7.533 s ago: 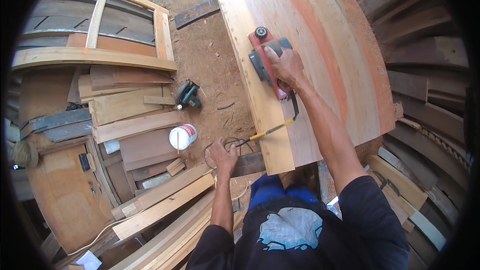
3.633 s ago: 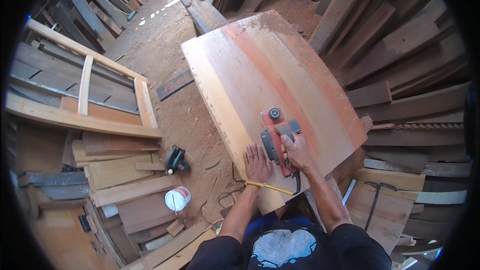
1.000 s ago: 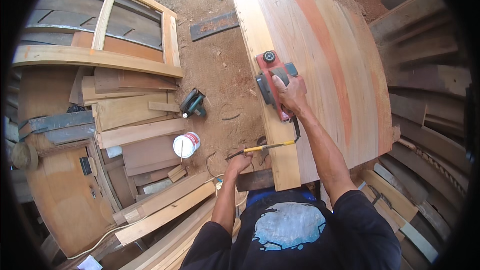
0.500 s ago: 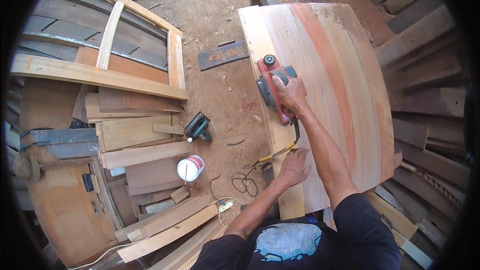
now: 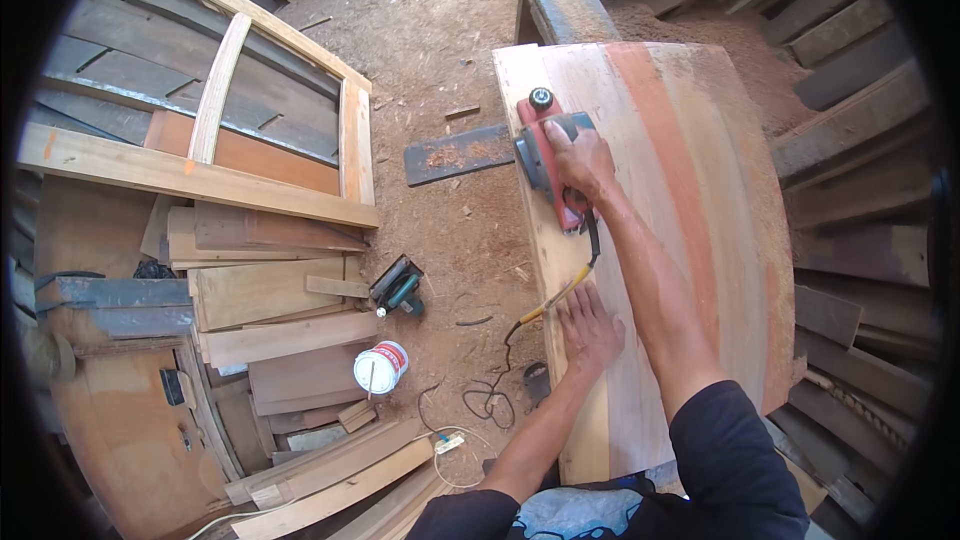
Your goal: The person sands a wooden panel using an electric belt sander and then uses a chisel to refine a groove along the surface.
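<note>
My right hand [image 5: 584, 162] grips a red and grey electric hand planer [image 5: 533, 158] from above. The planer rests on the left edge strip of a wide wooden panel [image 5: 690, 170], near its far end. The panel is made of pale and reddish boards side by side. Lower down on that same edge lies my left hand [image 5: 592, 332], palm down, fingers stretched forward. From the planer's rear a dark cord with a yellow wrapped section [image 5: 556, 296] runs past my left fingers and down off the panel. The planer's sole is hidden against the wood.
Left on the floor are a green circular saw [image 5: 400, 287], a white bucket [image 5: 378, 370] and a power strip [image 5: 449, 442]. A dark plank [image 5: 455, 156] with shavings lies beyond. A wooden frame [image 5: 210, 180] and stacked boards fill the left; more planks [image 5: 860, 200] line the right.
The planer has slid forward along the panel's edge under my right hand. My left hand has flattened, its fingers now stretched out on the wood. The whole view has shifted slightly.
</note>
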A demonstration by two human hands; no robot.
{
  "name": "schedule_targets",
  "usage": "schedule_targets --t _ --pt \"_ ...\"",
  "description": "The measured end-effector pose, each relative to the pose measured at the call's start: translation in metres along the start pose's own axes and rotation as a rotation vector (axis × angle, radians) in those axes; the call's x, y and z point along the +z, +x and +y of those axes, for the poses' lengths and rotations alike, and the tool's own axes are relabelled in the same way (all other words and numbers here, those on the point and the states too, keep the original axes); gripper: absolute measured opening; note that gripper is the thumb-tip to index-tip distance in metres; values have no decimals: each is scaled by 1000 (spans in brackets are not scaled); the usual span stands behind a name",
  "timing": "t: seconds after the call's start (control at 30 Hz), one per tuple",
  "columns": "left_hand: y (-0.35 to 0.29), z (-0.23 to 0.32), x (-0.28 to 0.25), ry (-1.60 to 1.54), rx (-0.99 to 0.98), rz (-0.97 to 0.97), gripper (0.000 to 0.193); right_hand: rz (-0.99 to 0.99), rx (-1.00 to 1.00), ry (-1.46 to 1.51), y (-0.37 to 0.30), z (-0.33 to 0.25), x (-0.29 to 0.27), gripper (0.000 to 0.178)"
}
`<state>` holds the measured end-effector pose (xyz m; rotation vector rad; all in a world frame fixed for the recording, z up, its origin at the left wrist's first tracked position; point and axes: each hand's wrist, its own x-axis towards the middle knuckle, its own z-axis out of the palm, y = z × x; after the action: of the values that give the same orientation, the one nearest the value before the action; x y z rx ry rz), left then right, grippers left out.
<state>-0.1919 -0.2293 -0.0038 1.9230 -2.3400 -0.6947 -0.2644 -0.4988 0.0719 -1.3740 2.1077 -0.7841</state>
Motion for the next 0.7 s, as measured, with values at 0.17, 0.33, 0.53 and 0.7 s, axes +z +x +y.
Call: schedule_targets --t 0.17,0.33,0.53,0.7 --pt "0 3 -1 -35 23 -53 91 31 -47 51 55 -4 8 66" --pt "-1 -4 3 -31 34 -24 92 -177 111 84 104 -29 10 84" --pt "-1 -3 8 -44 56 12 91 -45 -45 189 164 -38 24 66" --pt "-2 -5 11 -53 23 -7 89 -110 -68 247 211 -53 39 79"
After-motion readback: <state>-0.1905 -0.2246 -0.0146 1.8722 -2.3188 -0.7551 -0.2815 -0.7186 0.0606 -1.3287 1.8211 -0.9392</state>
